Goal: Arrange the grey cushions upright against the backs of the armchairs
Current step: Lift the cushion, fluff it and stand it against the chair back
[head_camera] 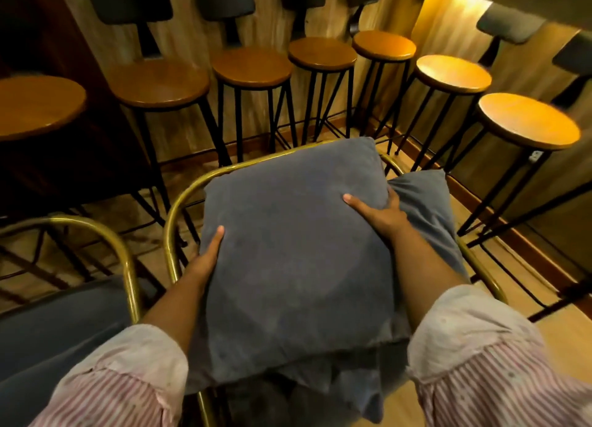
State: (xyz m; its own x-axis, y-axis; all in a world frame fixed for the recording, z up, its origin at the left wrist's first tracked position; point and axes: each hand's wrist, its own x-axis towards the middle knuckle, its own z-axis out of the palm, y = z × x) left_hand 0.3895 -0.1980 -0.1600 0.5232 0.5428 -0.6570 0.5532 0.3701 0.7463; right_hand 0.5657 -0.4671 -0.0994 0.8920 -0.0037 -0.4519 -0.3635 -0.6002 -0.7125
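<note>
Holding a square grey fabric cushion (294, 253) w/ both hands, the person stands over a brass-tube-framed armchair (179, 209). Left hand (208, 253) is curled round the cushion's left edge, thumb on top, fingers hidden underneath. Right hand (381, 212) presses on the upper right corner area, thumb spread over the face, fingers wrapped round the side; both are closed on the cushion, neither is free. Cushion is tilted, face toward the camera, top edge near the curved brass backrest, lower edge over more grey fabric that's prob. the seat pad, can't tell for sure. A second grey cushion (426, 209) sits just beside it on the right, touching the right hand, leaning at the frame's right side.

Step in hand, as I judge it: seating the first cushion upright against the chair back, approx. midway thru. Next move calls for tipping the top edge back till it rests on the backrest, bottom edge tucked into the seat crease, then letting go w/o it slumping fwd. The second cushion needs the same after.

A neighbouring brass-framed armchair w/ grey seat (64, 314) is at left; wooden-topped round bar stools on black metal legs (253, 66) line the wall beyond.
</note>
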